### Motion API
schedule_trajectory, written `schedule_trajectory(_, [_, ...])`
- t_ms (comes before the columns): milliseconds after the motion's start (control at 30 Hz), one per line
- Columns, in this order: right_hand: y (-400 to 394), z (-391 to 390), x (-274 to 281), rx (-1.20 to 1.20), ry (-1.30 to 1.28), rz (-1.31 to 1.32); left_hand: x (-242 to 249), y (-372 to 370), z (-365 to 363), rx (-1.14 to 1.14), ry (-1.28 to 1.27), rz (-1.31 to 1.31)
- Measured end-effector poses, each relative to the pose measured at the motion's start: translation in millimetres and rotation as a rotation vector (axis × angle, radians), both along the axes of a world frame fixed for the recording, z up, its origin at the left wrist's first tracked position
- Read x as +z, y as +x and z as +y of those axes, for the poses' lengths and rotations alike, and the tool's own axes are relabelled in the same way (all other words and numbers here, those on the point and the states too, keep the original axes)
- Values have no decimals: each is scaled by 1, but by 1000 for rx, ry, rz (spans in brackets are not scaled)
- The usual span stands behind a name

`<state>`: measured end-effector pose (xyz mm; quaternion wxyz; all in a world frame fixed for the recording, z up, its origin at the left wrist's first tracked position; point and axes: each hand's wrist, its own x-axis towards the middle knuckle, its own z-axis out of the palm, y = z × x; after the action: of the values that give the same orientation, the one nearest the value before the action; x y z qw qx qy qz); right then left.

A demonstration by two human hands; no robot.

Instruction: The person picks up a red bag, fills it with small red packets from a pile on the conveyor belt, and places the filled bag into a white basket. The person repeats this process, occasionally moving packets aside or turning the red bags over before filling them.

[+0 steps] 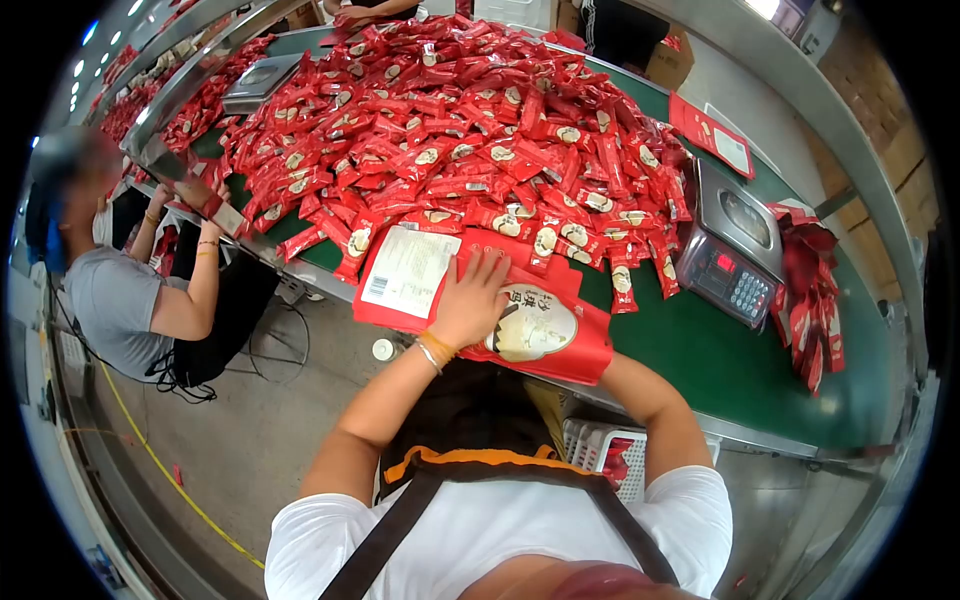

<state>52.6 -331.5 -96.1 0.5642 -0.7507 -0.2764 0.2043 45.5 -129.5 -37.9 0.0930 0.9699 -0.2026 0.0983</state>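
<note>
My left hand lies with its fingers spread on flat red bags at the near edge of the table. A white printed label with a barcode shows on the red bag to its left. The red bag to its right carries a cream oval picture. My right forearm reaches up to this bag's right end, where the bag hides my right hand. Just beyond the bags rises a big heap of small red sachets.
A digital scale with a lit display stands right of the heap, beside more sachets. Behind it lies another red bag. A white basket sits below the table. A co-worker sits at the left, and another scale is farther back.
</note>
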Motion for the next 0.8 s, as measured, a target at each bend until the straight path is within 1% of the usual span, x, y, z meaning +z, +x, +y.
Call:
schedule_trajectory(33, [0, 3, -1, 2, -3, -2, 1, -2, -4, 8, -8, 6])
schedule_trajectory(100, [-1, 5, -1, 4, -4, 1, 6, 0, -8, -49, -19, 70])
schedule_trajectory(367, [-3, 6, -2, 1, -23, 10, -4, 5, -9, -23, -68, 53])
schedule_trajectory(500, [-9, -17, 2, -29, -56, 1, -7, 6, -7, -35, -105, 70])
schedule_trajectory(633, [-22, -76, 7, -117, -135, -77, -8, 5, -7, -29, -119, 40])
schedule_trajectory(700, [-36, -116, 35, -260, -342, -25, -9, 5, -8, -30, -136, 33])
schedule_trajectory(767, [-53, -118, 121, -441, -655, 202, -10, 5, -9, -29, -145, 28])
schedule_trajectory(800, [-62, -125, 157, -488, -648, -3, -10, 5, -9, -25, -144, 18])
